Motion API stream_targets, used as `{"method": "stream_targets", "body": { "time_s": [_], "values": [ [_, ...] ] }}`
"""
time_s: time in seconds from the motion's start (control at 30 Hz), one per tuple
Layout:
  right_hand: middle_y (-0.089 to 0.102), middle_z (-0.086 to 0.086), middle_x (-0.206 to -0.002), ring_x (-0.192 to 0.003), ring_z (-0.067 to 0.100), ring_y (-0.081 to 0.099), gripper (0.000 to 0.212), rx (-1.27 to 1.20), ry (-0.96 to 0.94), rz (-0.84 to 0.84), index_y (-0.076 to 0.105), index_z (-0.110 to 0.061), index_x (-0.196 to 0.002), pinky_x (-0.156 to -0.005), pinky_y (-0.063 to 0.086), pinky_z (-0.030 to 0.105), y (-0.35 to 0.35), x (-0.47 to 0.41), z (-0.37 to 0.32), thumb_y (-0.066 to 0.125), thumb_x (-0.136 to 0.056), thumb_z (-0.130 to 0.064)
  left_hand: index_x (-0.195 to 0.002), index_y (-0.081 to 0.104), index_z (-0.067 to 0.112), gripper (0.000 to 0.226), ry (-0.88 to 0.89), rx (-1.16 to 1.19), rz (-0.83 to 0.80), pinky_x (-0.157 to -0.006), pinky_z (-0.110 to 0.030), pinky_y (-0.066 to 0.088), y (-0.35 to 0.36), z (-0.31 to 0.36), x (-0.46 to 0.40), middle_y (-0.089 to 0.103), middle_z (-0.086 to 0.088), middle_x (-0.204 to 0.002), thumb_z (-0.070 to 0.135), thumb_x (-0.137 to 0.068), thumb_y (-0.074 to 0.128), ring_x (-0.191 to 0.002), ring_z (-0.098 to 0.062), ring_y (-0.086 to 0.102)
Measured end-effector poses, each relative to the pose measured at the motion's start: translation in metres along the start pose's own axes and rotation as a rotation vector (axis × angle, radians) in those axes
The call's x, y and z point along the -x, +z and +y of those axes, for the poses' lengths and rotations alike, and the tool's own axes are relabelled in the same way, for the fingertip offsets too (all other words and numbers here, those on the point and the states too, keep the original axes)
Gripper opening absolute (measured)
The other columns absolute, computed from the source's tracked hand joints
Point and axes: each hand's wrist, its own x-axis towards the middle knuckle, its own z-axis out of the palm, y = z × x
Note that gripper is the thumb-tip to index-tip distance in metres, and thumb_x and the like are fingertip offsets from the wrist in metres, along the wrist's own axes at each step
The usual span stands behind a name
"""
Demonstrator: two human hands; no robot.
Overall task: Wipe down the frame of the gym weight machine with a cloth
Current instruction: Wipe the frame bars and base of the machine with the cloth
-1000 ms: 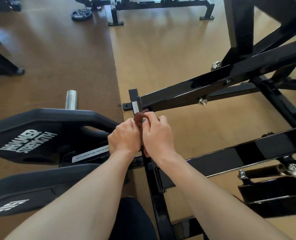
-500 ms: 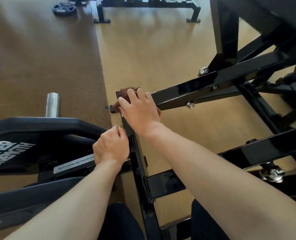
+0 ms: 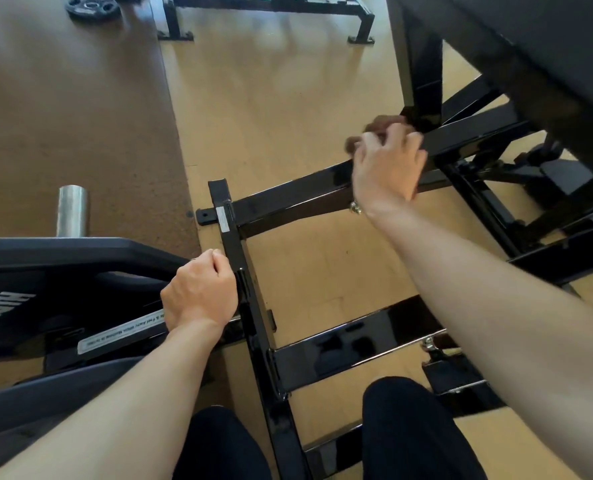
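Hands: right (image 3: 386, 171) outstretched, left (image 3: 199, 294) fisted.

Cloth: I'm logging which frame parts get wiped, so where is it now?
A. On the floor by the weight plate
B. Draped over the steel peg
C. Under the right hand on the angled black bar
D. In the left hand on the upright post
C: the brown cloth shows past the fingers of the right hand, which presses it on the angled bar.

By my left arm: black pad (image 3: 45, 268) w/ white letters, cut off, unreadable. White sticker (image 3: 121, 332) on the bar has print too small to read.
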Motion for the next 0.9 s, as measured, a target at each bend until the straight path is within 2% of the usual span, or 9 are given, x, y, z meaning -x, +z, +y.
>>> {"method": "stream_targets", "body": {
  "time_s": [0.07, 0.2, 0.27, 0.33, 0.43, 0.57, 0.67, 0.77, 0.9],
  "values": [
    [0.065, 0.013, -0.102, -0.095, 0.038, 0.059, 0.008, -0.059, -0.151, -0.012, 0.074, -0.016, -0.089, -0.072, 0.043, 0.040, 0.000, 0.026, -0.041, 0.068, -0.090, -0.021, -0.076, 0.054, 0.025, 0.044, 0.000, -0.005, 0.006, -0.074, -0.042, 0.056, -0.001, 0.001, 0.000, 0.057, 0.003, -0.071, 0.037, -0.109, 0.028, -0.068, -0.018, 0.058],
    [0.062, 0.010, -0.124, -0.113, 0.032, 0.053, 0.019, -0.192, -0.447, -0.129, 0.070, -0.021, -0.114, -0.093, 0.045, 0.042, 0.007, 0.070, -0.100, 0.062, -0.099, -0.029, -0.074, 0.054, 0.023, 0.046, -0.002, 0.004, 0.012, -0.072, -0.041, 0.055, -0.001, 0.003, 0.001, 0.058, 0.001, -0.070, 0.035, -0.109, 0.027, -0.065, -0.016, 0.056],
    [0.062, 0.010, -0.127, -0.114, 0.034, 0.054, 0.023, -0.181, -0.545, -0.128, 0.069, -0.023, -0.120, -0.094, 0.045, 0.043, 0.008, 0.066, -0.094, 0.063, -0.099, -0.030, -0.073, 0.054, 0.022, 0.046, 0.008, 0.021, 0.024, -0.069, -0.039, 0.052, -0.002, 0.003, 0.002, 0.058, 0.000, -0.069, 0.034, -0.110, 0.028, -0.064, -0.015, 0.056],
    [0.065, 0.013, -0.118, -0.106, 0.037, 0.059, 0.020, -0.148, -0.592, -0.079, 0.072, -0.021, -0.113, -0.085, 0.048, 0.044, 0.009, 0.049, -0.065, 0.068, -0.094, -0.027, -0.073, 0.054, 0.021, 0.047, 0.010, 0.024, 0.029, -0.066, -0.036, 0.047, -0.002, 0.002, 0.003, 0.057, 0.000, -0.069, 0.034, -0.110, 0.028, -0.063, -0.014, 0.054],
    [0.065, 0.015, -0.109, -0.097, 0.043, 0.060, 0.015, -0.068, -0.377, 0.063, 0.073, -0.018, -0.104, -0.073, 0.051, 0.045, 0.010, 0.010, 0.011, 0.070, -0.089, -0.023, -0.073, 0.054, 0.022, 0.046, 0.003, 0.024, 0.034, -0.067, -0.036, 0.045, -0.001, 0.000, 0.003, 0.057, 0.000, -0.069, 0.034, -0.110, 0.028, -0.064, -0.014, 0.053],
    [0.048, 0.017, -0.145, -0.132, 0.043, 0.044, 0.032, 0.051, 0.000, 0.059, 0.060, -0.017, -0.135, -0.108, 0.040, 0.052, -0.008, -0.036, 0.099, 0.047, -0.108, -0.027, -0.074, 0.054, 0.023, 0.046, -0.001, 0.034, 0.040, -0.067, -0.036, 0.049, 0.001, 0.001, 0.003, 0.057, 0.001, -0.069, 0.036, -0.110, 0.029, -0.064, -0.014, 0.055],
    [0.043, 0.015, -0.152, -0.139, 0.041, 0.038, 0.032, 0.050, 0.149, 0.050, 0.061, -0.017, -0.135, -0.115, 0.036, 0.055, -0.004, -0.050, 0.099, 0.047, -0.109, -0.029, -0.074, 0.054, 0.024, 0.045, 0.009, 0.036, 0.034, -0.070, -0.039, 0.053, -0.002, 0.005, 0.003, 0.058, 0.001, -0.070, 0.036, -0.109, 0.028, -0.067, -0.016, 0.057],
    [0.049, 0.016, -0.143, -0.133, 0.042, 0.043, 0.028, -0.017, 0.079, -0.008, 0.067, -0.018, -0.126, -0.104, 0.044, 0.051, -0.003, -0.028, 0.055, 0.049, -0.106, -0.026, -0.075, 0.054, 0.025, 0.045, 0.004, 0.023, 0.032, -0.073, -0.041, 0.055, -0.003, 0.005, 0.002, 0.057, 0.003, -0.071, 0.037, -0.109, 0.028, -0.066, -0.014, 0.056],
    [0.062, 0.014, -0.114, -0.105, 0.040, 0.056, 0.015, -0.120, -0.103, -0.025, 0.073, -0.020, -0.106, -0.078, 0.045, 0.043, -0.007, 0.032, -0.026, 0.063, -0.095, -0.019, -0.076, 0.055, 0.024, 0.045, -0.002, 0.026, 0.025, -0.073, -0.042, 0.056, -0.004, 0.004, 0.005, 0.058, 0.002, -0.071, 0.037, -0.109, 0.028, -0.066, -0.014, 0.056]
  ]
}}
